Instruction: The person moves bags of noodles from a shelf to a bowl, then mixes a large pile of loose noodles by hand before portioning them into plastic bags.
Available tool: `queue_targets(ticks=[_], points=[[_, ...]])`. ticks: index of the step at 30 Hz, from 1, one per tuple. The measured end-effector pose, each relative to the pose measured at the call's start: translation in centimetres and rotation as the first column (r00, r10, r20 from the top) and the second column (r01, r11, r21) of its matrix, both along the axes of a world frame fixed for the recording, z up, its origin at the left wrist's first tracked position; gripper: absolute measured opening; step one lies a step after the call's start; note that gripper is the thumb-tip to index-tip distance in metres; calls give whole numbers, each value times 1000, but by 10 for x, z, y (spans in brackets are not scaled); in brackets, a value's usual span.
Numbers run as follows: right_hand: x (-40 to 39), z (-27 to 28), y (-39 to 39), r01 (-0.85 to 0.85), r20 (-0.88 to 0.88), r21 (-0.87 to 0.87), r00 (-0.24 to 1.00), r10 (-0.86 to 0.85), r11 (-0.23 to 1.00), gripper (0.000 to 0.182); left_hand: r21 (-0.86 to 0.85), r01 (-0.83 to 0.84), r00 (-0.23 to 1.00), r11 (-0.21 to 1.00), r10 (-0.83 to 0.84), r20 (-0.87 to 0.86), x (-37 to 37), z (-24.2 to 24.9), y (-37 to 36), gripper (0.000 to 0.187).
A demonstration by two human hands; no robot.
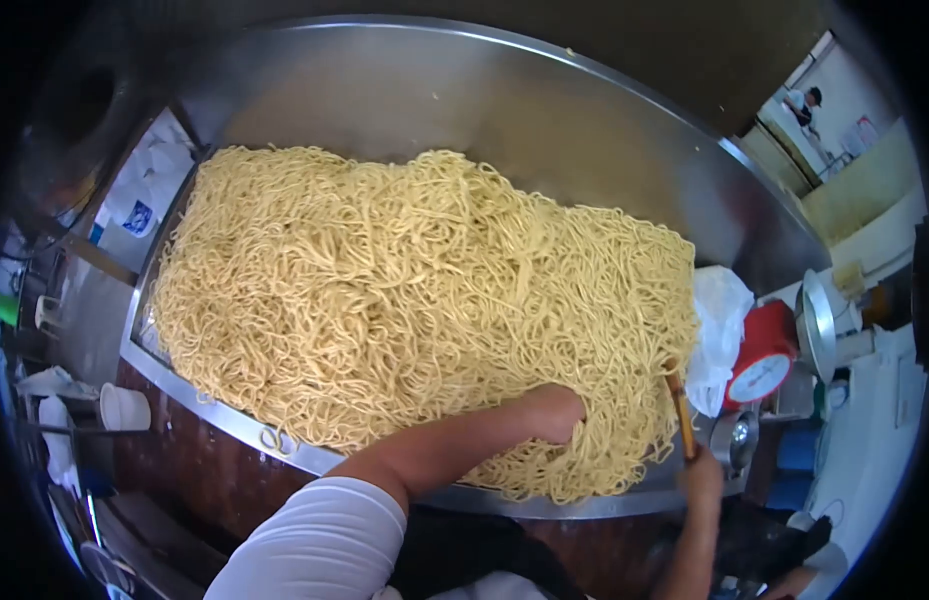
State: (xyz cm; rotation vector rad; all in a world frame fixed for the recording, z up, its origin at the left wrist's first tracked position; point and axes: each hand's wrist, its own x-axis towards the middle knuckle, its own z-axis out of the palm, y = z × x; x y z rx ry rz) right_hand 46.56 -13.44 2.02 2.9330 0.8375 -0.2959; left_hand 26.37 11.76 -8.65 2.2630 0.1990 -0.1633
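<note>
A wide, thick heap of yellow noodles [384,270] covers much of a metal table [464,100]. My left hand [559,412] is pushed into the noodles near the front edge, and its fingers are hidden among them. To its right, my right hand [700,472] is wrapped round a wooden stick [681,415]. The far end of the stick touches the right end of the heap. A few loose noodle strands hang over the table's front rim at the left.
A white plastic bag [719,330], a red scale [762,355] and a metal bowl [814,325] stand at the right. Another metal bowl [734,440] lies below them. At the left is a white tub [124,408]. A person [804,103] stands far back at the upper right.
</note>
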Motion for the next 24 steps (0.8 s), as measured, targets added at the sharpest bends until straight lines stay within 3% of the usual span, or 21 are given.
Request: queue_targets(ticks=[1, 5, 6, 7, 8, 9, 10, 11, 12, 13, 14, 15, 16, 17, 18, 19, 20, 22, 24], points=[[2, -31, 11, 0, 27, 23, 1000, 0, 1000, 38, -18, 40, 996, 999, -38, 85, -10, 6, 6, 33], [10, -90, 11, 38, -82, 153, 996, -26, 988, 54, -8, 143, 990, 990, -143, 11, -59, 45, 31, 49], [10, -79, 17, 27, -172, 108, 985, -8, 994, 57, -1, 102, 995, 995, -102, -18, -75, 37, 35, 49], [6, -58, 24, 10, -258, 63, 966, 7, 998, 59, -86, 37, 995, 996, -29, 93, -91, 24, 42, 49], [-11, -47, 33, 60, -183, 279, 983, -8, 959, 62, -171, -15, 977, 985, 51, 206, -106, 18, 47, 50], [-16, -53, 43, -107, -3, 386, 993, 117, 916, 60, -157, -50, 978, 986, 80, 191, -126, 20, 51, 50], [-23, -54, 54, -278, 190, 462, 959, 212, 842, 58, -216, -244, 932, 945, 291, 217, -151, 25, 53, 49], [-33, -56, 67, -294, 181, 474, 955, 235, 830, 58, -279, -420, 842, 864, 485, 234, -174, 30, 53, 49], [-58, -51, 85, -472, 122, 510, 867, 483, 719, 58, -267, -443, 834, 856, 503, 228, -194, 36, 52, 49], [-80, -47, 98, -612, 77, 555, 711, 698, 563, 59, -141, -541, 812, 829, 559, 168, -215, 43, 49, 49], [-100, -48, 108, -622, 75, 565, 694, 716, 543, 59, -10, -622, 777, 783, 619, 114, -234, 48, 44, 49], [-119, -52, 118, -704, 9, 437, 626, 780, 560, 54, 0, -642, 762, 767, 638, 113, -251, 51, 34, 49], [-129, -58, 127, -780, -65, 300, 558, 827, 549, 50, 133, -683, 730, 718, 676, 96, -266, 51, 19, 50], [-127, -71, 135, -792, -61, 307, 537, 841, 528, 50, 264, -706, 696, 657, 713, 87, -279, 50, 5, 51], [-117, -88, 142, -769, -66, 217, 603, 795, 601, 44, 272, -719, 680, 639, 727, 91, -292, 48, -6, 51], [-106, -98, 145, -730, -65, 122, 670, 739, 672, 38, 394, -723, 648, 567, 755, 102, -304, 45, -17, 54], [-91, -100, 144, -681, -83, 221, 700, 709, 698, 32, 507, -710, 620, 489, 776, 119, -315, 41, -26, 57], [-65, -74, 151, -579, -103, 357, 755, 647, 733, 26, 526, -744, 548, 413, 827, 125, -337, 34, -22, 60], [-32, -38, 158, -500, -122, 438, 791, 600, 747, 23, 486, -830, 375, 274, 919, 123, -361, 36, -19, 63]])
